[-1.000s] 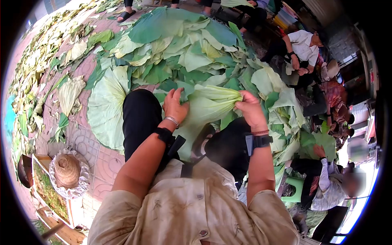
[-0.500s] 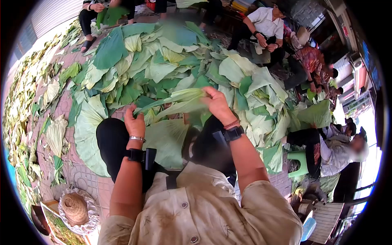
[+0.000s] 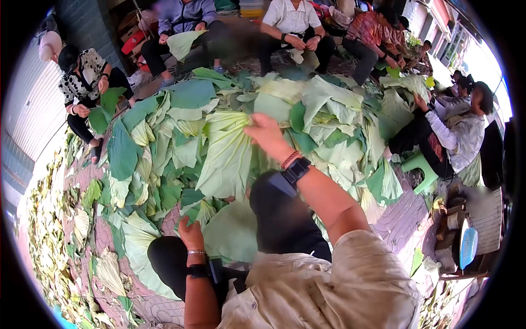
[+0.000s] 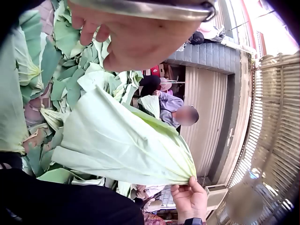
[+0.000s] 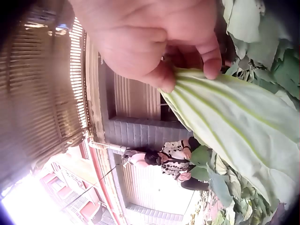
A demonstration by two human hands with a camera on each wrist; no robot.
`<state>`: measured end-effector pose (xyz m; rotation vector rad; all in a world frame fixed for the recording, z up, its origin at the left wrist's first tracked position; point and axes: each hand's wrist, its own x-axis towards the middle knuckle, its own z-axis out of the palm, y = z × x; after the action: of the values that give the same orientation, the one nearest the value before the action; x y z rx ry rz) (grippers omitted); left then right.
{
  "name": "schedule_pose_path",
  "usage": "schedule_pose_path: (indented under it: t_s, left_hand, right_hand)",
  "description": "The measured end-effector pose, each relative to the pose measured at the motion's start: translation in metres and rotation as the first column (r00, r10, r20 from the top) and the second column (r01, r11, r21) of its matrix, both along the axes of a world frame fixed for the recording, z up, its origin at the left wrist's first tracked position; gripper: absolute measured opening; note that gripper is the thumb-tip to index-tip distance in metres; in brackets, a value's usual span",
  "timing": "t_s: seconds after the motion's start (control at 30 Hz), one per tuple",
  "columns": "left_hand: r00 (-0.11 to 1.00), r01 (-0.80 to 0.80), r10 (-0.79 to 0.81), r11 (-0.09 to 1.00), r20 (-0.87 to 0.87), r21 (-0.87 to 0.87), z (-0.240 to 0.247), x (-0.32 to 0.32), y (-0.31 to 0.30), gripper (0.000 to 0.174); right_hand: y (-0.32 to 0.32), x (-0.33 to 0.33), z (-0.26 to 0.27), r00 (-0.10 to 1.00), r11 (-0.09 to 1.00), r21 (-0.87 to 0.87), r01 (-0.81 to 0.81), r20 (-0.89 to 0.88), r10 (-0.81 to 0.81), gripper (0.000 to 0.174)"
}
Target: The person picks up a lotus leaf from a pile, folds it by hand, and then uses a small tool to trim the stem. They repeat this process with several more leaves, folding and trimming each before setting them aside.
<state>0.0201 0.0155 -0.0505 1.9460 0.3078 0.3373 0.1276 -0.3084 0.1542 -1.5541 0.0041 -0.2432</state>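
My right hand [image 3: 271, 140] is raised over the pile and pinches a pale green lotus leaf [image 3: 227, 159] by its gathered, ribbed end. The leaf hangs folded, its wide part spreading down and to the left. In the right wrist view, thumb and fingertips press together on the pleats of that leaf [image 5: 243, 122]. Low by the left knee, my left hand [image 3: 192, 234] has loosely bent fingers and holds nothing, apart from the leaf. Another big lotus leaf [image 3: 233, 230] lies between the knees, beneath both hands.
A broad heap of lotus leaves [image 3: 170, 142] covers the ground ahead. Several seated people surround it, one in a white shirt [image 3: 290, 22] across from me. At the right is a green stool [image 3: 422, 170]. Dried leaves [image 3: 44, 230] lie spread over the paving at left.
The right hand has carried the lotus leaf forward over the heap, away from the left hand, which stays low near the knee. The head view has turned and lifted, showing more seated people.
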Motion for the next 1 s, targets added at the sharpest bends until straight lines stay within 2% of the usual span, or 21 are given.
schedule_pose_path:
  t_s: [0.03, 0.13, 0.2, 0.23, 0.27, 0.3, 0.33, 0.37, 0.4, 0.43, 0.47, 0.53, 0.63, 0.73, 0.77, 0.83, 0.9, 0.93, 0.97, 1.0]
  left_hand:
    - [0.999, 0.033, -0.034, 0.999, 0.004, 0.015, -0.004, 0.002, -0.001, 0.038]
    - [0.994, 0.109, -0.109, 0.994, -0.032, 0.014, -0.013, 0.001, -0.003, 0.034]
    - [0.985, 0.132, -0.138, 0.990, -0.106, -0.058, -0.011, -0.003, -0.011, 0.032]
    - [0.981, 0.163, -0.164, 0.986, -0.106, -0.019, -0.010, -0.002, -0.014, 0.031]
    - [0.976, 0.193, -0.189, 0.981, -0.109, 0.019, -0.011, -0.003, -0.016, 0.030]
    - [0.970, 0.222, -0.214, 0.974, -0.114, 0.056, -0.012, -0.005, -0.016, 0.030]
    - [0.970, 0.242, -0.236, 0.959, -0.061, 0.149, -0.022, -0.003, -0.015, 0.029]
    - [0.966, 0.253, -0.258, 0.937, -0.012, 0.240, -0.038, -0.002, -0.013, 0.029]
    - [0.962, 0.268, -0.272, 0.935, -0.017, 0.234, -0.039, -0.002, -0.015, 0.029]
    - [0.958, 0.283, -0.285, 0.932, -0.022, 0.227, -0.039, -0.002, -0.017, 0.028]
    - [0.954, 0.297, -0.299, 0.929, -0.028, 0.220, -0.038, -0.002, -0.020, 0.028]
    - [0.928, 0.354, -0.341, 0.933, -0.150, 0.065, -0.016, -0.005, -0.026, 0.028]
    - [0.911, 0.412, -0.401, 0.897, -0.098, 0.159, 0.009, -0.003, -0.034, 0.029]
    - [0.857, 0.491, -0.515, 0.795, -0.030, 0.357, 0.045, 0.008, -0.039, 0.029]
    - [0.870, 0.487, -0.489, 0.830, -0.066, 0.272, 0.056, 0.010, -0.044, 0.028]
    - [0.849, 0.516, -0.528, 0.829, -0.005, 0.216, 0.075, 0.017, -0.045, 0.029]
    - [0.860, 0.506, -0.490, 0.856, -0.142, 0.108, 0.100, 0.027, -0.042, 0.030]
    - [0.855, 0.519, -0.511, 0.848, -0.093, 0.111, 0.103, 0.036, -0.033, 0.029]
    - [0.864, 0.499, -0.495, 0.866, -0.088, 0.028, 0.099, 0.044, -0.022, 0.028]
    - [0.886, 0.464, -0.462, 0.883, -0.040, 0.072, 0.109, 0.053, -0.016, 0.026]
  right_hand:
    - [-0.013, 0.005, 0.008, 0.997, 0.994, 0.106, 0.024, 0.066, -0.032, 0.016]
    - [-0.078, 0.033, 0.015, 0.964, 0.965, 0.125, 0.233, 0.102, -0.246, 0.019]
    - [-0.125, 0.046, 0.016, 0.912, 0.904, 0.224, 0.365, 0.109, -0.395, 0.025]
    - [-0.150, 0.050, 0.015, 0.874, 0.854, 0.300, 0.425, 0.108, -0.473, 0.029]
    - [-0.195, 0.065, -0.017, 0.763, 0.765, -0.238, 0.598, 0.461, -0.453, 0.032]
    - [-0.236, 0.074, -0.058, 0.771, 0.590, -0.511, 0.625, 0.524, -0.362, 0.033]
    - [-0.276, 0.083, -0.099, 0.761, 0.337, -0.683, 0.649, 0.595, -0.259, 0.035]
    - [-0.302, 0.081, -0.133, 0.833, 0.349, -0.760, 0.549, 0.460, -0.308, 0.036]
    - [-0.290, 0.062, -0.125, 0.883, 0.636, -0.617, 0.463, 0.263, -0.388, 0.035]
    - [-0.280, 0.043, -0.119, 0.892, 0.821, -0.364, 0.440, 0.071, -0.446, 0.034]
    - [-0.239, 0.005, -0.080, 0.915, 0.875, 0.274, 0.399, -0.177, -0.362, 0.033]
    - [-0.227, -0.011, -0.098, 0.873, 0.863, 0.219, 0.456, -0.297, -0.386, 0.033]
    - [-0.208, -0.024, -0.119, 0.807, 0.841, 0.174, 0.513, -0.432, -0.403, 0.030]
    - [-0.203, -0.025, -0.135, 0.821, 0.899, 0.114, 0.424, -0.466, -0.328, 0.032]
    - [-0.195, -0.027, -0.129, 0.827, 0.904, 0.124, 0.408, -0.469, -0.309, 0.032]
    - [-0.196, -0.022, -0.128, 0.860, 0.919, 0.162, 0.359, -0.441, -0.258, 0.032]
    - [-0.189, -0.011, -0.123, 0.877, 0.948, 0.138, 0.286, -0.437, -0.201, 0.029]
    - [-0.183, -0.006, -0.114, 0.883, 0.963, 0.091, 0.254, -0.429, -0.193, 0.028]
    - [-0.172, -0.001, -0.099, 0.887, 0.978, 0.017, 0.207, -0.425, -0.180, 0.027]
    - [-0.160, 0.004, -0.083, 0.901, 0.988, 0.057, 0.145, -0.419, -0.108, 0.025]
